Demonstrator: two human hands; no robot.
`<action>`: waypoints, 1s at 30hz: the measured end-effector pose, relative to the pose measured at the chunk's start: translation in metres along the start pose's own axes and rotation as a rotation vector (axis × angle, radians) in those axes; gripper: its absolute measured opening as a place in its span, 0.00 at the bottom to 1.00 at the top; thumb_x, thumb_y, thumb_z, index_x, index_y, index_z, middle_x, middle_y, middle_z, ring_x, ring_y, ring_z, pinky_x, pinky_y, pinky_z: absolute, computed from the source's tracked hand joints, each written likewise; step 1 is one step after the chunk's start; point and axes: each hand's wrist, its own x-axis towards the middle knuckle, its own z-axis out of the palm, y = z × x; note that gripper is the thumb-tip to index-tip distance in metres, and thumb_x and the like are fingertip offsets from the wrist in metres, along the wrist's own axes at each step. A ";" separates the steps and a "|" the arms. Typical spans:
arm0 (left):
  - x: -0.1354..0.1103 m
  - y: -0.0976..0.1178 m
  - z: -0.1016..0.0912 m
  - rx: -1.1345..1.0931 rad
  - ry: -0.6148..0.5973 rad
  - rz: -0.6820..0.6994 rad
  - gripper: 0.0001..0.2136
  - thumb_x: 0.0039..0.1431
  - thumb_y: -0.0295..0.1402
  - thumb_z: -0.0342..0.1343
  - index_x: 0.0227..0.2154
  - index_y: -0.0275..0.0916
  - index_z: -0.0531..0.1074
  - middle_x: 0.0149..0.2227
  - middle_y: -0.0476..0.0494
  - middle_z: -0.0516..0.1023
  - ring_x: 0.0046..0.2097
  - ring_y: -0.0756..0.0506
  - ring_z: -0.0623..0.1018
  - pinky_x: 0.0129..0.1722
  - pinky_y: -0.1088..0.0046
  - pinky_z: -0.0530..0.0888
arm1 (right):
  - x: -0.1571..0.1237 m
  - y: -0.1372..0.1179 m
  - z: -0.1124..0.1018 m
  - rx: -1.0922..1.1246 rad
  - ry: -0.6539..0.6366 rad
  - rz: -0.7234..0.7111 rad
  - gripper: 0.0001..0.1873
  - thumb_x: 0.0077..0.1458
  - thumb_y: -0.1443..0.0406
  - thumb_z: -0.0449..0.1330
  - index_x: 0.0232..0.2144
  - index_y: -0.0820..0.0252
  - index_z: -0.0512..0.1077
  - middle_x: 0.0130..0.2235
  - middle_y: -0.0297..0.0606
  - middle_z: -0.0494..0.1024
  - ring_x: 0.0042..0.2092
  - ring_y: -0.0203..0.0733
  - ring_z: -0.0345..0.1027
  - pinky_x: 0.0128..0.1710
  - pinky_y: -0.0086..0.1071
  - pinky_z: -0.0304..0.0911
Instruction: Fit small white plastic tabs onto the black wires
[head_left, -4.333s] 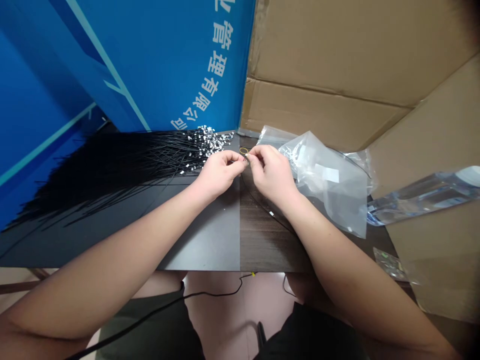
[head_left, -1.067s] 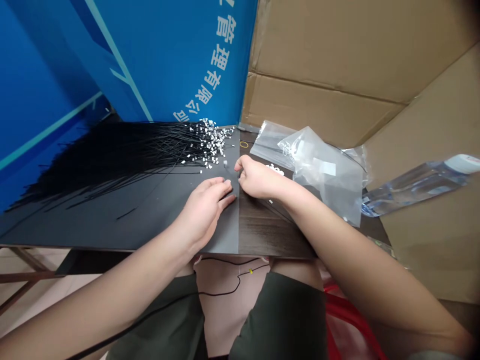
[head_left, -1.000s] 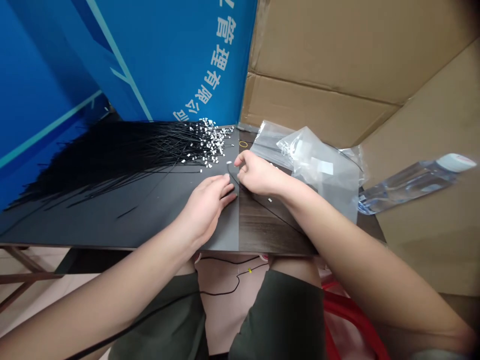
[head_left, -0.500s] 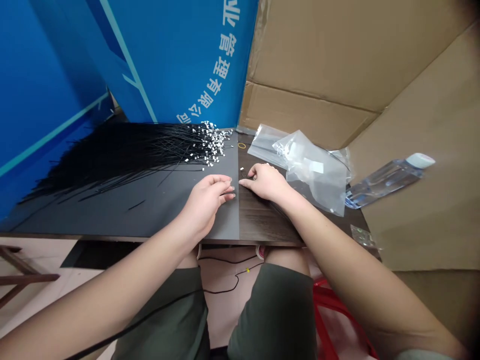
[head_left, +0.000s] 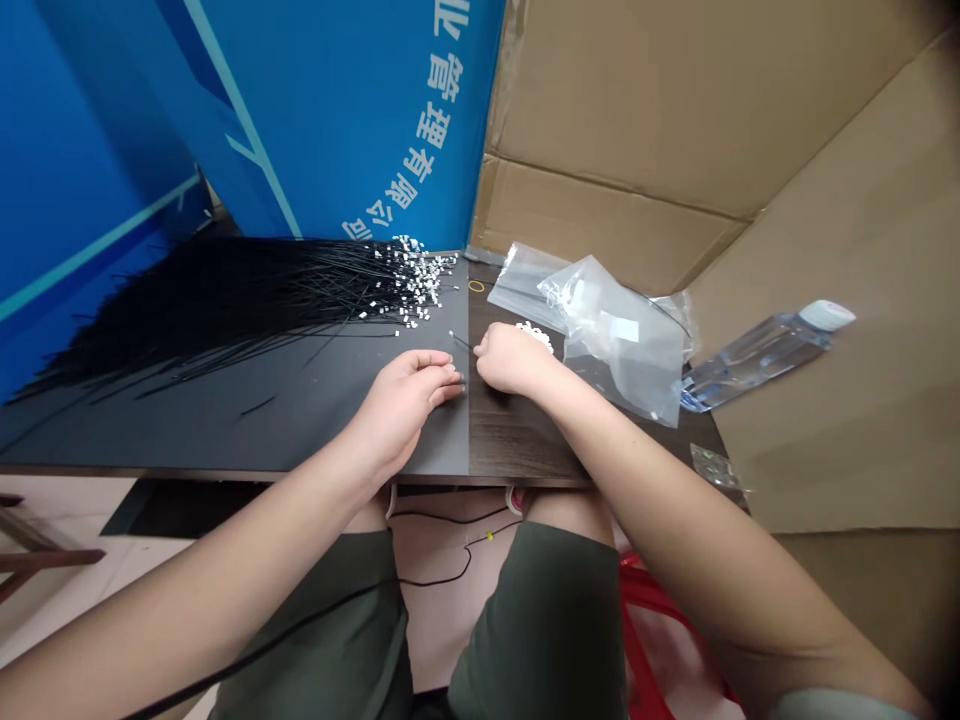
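My right hand (head_left: 514,358) is closed at the table's dark wood part, its thumb and forefinger pinching a thin black wire (head_left: 462,342). A tiny pale tip shows at the wire's far end, pointing left. Just beyond my right knuckles lies a heap of small white connectors (head_left: 536,336), partly covered by the hand. My left hand (head_left: 412,405) is close by on the left, thumb and fingertips brought together; anything between them is too small to make out. Further left stretches a large bundle of black wires (head_left: 247,290) with white connectors on their right ends.
Clear plastic bags (head_left: 611,330) lie behind my right hand. A clear bottle with a white cap (head_left: 757,360) lies to the right, near a small plastic packet (head_left: 716,466). Blue board (head_left: 375,110) and cardboard (head_left: 622,110) stand behind the table. A yellow ring (head_left: 476,286) rests by the join.
My right hand has turned and its fingers have curled in more; the wire end now points left toward my left hand. The white heap has come into view. My left hand has hardly moved.
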 end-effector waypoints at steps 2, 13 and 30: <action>0.002 0.000 0.004 -0.011 -0.019 0.014 0.09 0.55 0.27 0.68 0.38 0.37 0.76 0.40 0.44 0.79 0.45 0.46 0.81 0.56 0.63 0.76 | -0.005 0.000 -0.010 0.260 -0.014 -0.035 0.09 0.65 0.62 0.60 0.31 0.57 0.72 0.32 0.41 0.80 0.34 0.45 0.72 0.35 0.36 0.63; -0.004 0.052 0.005 0.213 -0.415 -0.068 0.15 0.60 0.43 0.69 0.28 0.39 0.73 0.24 0.49 0.69 0.23 0.51 0.71 0.31 0.67 0.74 | -0.019 -0.008 -0.055 1.068 0.067 -0.128 0.14 0.70 0.60 0.58 0.31 0.58 0.67 0.34 0.37 0.75 0.31 0.35 0.67 0.31 0.31 0.60; 0.138 0.125 -0.055 1.469 0.015 0.838 0.14 0.67 0.28 0.58 0.52 0.28 0.76 0.59 0.39 0.71 0.68 0.27 0.60 0.71 0.40 0.42 | 0.064 0.075 -0.046 -0.263 0.037 -0.122 0.03 0.56 0.66 0.67 0.35 0.55 0.80 0.39 0.44 0.85 0.41 0.53 0.78 0.40 0.43 0.67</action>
